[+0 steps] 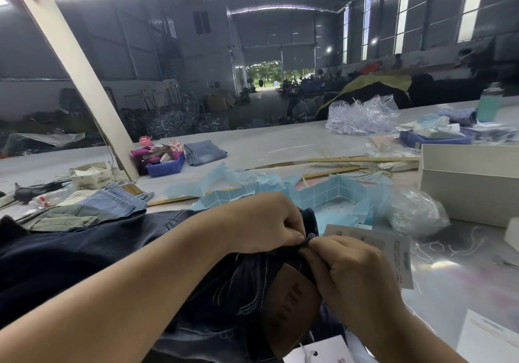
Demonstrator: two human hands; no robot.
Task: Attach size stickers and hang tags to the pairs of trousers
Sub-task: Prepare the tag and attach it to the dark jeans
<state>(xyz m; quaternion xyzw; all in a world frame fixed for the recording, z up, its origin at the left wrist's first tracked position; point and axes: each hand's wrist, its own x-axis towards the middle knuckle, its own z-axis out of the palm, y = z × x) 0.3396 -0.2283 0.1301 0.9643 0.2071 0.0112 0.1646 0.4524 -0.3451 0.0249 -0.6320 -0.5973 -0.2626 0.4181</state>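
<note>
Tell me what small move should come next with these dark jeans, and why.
Probably pull the tag's string through the belt loop. Both hands, left hand and right hand, pinch a loop at the waistband of the dark jeans, and a paper tag lies just behind the right hand, apparently not yet fastened.

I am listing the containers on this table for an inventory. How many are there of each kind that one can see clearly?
Blue plastic bins: 2 (one far left, one far right)
White cardboard boxes: 1
Small printed fabric baskets: 1
Teal bottles: 1
Total: 5
</note>
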